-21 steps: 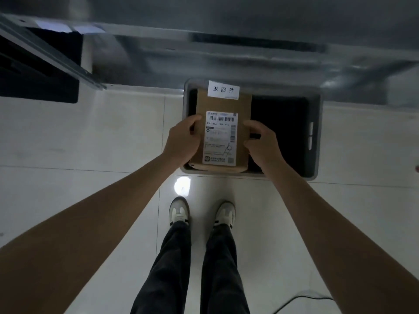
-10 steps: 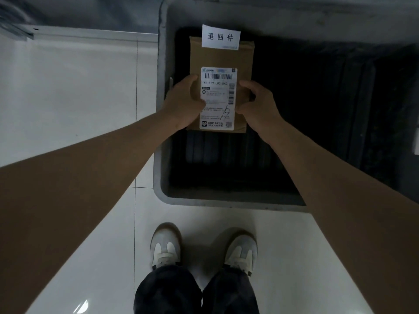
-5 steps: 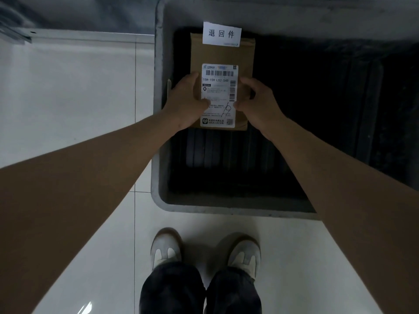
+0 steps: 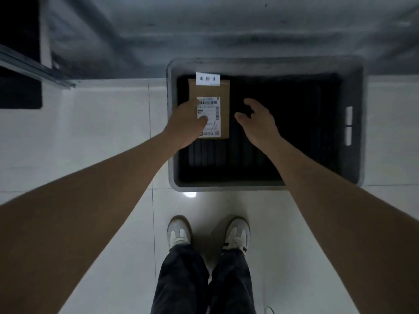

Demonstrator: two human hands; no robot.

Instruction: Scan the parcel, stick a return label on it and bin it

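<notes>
Inside the grey bin [image 4: 265, 189], at its far left corner: one brown parcel [image 4: 223, 105], lying flat, white return label [image 4: 208, 78] on its far edge, shipping label [image 4: 212, 117] facing up. Left hand [image 4: 186, 124]: thumb over the shipping label, other fingers hidden, grip uncertain. Right hand [image 4: 257, 122]: fingers spread, just beside the parcel, not touching it.
</notes>
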